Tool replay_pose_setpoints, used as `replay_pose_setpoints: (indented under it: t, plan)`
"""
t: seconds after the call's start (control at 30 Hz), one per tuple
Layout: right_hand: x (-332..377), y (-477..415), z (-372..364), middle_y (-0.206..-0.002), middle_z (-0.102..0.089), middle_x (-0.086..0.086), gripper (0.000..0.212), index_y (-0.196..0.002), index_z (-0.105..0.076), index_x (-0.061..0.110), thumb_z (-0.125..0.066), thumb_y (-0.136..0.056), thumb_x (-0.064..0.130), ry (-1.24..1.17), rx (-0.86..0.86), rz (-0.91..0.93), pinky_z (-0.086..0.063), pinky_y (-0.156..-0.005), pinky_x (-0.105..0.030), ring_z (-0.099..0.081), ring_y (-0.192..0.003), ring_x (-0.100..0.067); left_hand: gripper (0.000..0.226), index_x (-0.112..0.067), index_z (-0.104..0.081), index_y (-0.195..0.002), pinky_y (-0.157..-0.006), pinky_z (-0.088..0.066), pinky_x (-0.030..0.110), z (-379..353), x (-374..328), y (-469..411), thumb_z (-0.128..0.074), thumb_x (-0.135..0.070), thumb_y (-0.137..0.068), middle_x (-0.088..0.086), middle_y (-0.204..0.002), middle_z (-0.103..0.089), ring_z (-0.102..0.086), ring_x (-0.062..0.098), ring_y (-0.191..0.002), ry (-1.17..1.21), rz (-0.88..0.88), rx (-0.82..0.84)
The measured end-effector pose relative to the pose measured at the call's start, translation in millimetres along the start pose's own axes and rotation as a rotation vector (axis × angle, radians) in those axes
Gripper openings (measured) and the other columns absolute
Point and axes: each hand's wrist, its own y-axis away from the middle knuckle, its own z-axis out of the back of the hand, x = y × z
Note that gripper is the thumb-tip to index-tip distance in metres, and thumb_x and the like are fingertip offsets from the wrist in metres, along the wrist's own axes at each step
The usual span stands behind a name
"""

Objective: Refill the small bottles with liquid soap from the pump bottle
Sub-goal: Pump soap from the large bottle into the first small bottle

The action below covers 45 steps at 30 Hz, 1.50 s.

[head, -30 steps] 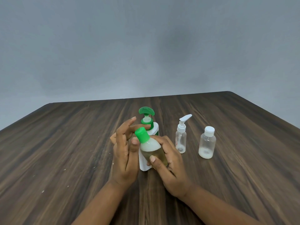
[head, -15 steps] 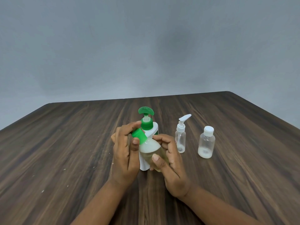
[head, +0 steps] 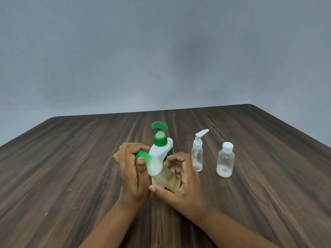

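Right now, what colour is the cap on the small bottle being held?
Green cap, gripped by the left hand; head view shows it.

Bare staged setup, room type unclear: dark wood-grain worktop (head: pixel 71 158) against a plain grey wall (head: pixel 161 51). Only toiletry bottles on it, e.g. pump bottle (head: pixel 162 147).

And here's the setting: a plain grey-blue wall (head: pixel 161 51) fills the whole upper half, matte, with a slightly darker patch of shade just right of centre. Below it a dark wood-grain table (head: pixel 62 158) spreads wide, the grain running from the near edge toward the far edge. Both far corners are rounded. The light is soft and even, with the wall paler just above the far edge. A few pale specks (head: pixel 46 214) dot the wood toward the left edge.
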Motion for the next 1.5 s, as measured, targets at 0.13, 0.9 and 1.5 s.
replay_pose_setpoints:
  t: [0.13, 0.9, 1.5]
  plan:
    - [-1.6, -2.5, 2.3, -0.091, -0.055, 0.012, 0.033, -0.103, -0.061, 0.011, -0.067, -0.085, 0.039, 0.079, 0.059, 0.038, -0.04, -0.069, -0.016, -0.052, -0.077, -0.007, 0.04, -0.023, -0.047, -0.092, -0.068, -0.033, 0.04, 3.3, 7.5, -3.7, -0.017, -0.05, -0.098, -0.01, -0.082, -0.044, -0.043, 0.006, -0.076, -0.004, 0.04, -0.022]
    - [2.0, -2.8, 5.0, -0.109, -0.057, 0.014, 0.055, -0.123, -0.045, 0.026, -0.061, -0.082, 0.06, 0.264, 0.108, 0.127, -0.051, -0.077, -0.022, -0.057, -0.094, -0.001, 0.036, -0.029, -0.046, -0.092, -0.05, -0.034, 0.018, 0.6, 7.4, 2.6, -0.025, -0.059, -0.094, -0.017, -0.079, -0.05, -0.043, 0.003, -0.056, 0.189, 0.155, -0.063]
    - [0.8, -1.2, 6.5, -0.12, -0.062, 0.01, 0.055, -0.128, -0.049, 0.027, -0.058, -0.085, 0.059, 0.179, 0.229, 0.078, -0.052, -0.086, -0.027, -0.059, -0.106, -0.003, 0.022, -0.045, -0.047, -0.092, -0.053, -0.033, 0.013, 3.7, 9.1, 1.2, -0.031, -0.059, -0.092, -0.025, -0.079, -0.052, -0.044, -0.003, -0.059, 0.222, 0.035, -0.142]
